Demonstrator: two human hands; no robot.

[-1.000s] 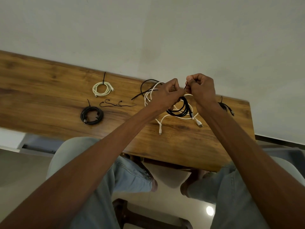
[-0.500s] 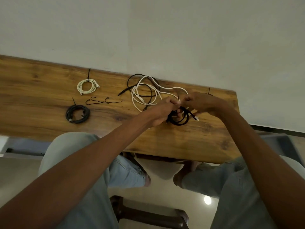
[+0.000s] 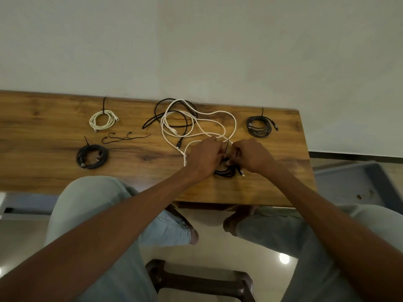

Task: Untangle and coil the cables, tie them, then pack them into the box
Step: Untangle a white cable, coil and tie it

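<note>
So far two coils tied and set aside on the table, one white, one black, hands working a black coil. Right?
Not two: the head view shows three tied coils set aside, a white coil and two black coils. Both hands work the black coil.

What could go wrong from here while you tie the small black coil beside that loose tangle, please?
1. The loose white cable runs right up to the left hand, so the thin black tie might catch a strand along with the small black cable coil.
2. Both hands cover most of the coil, so the right hand may let loops spring loose.
</note>
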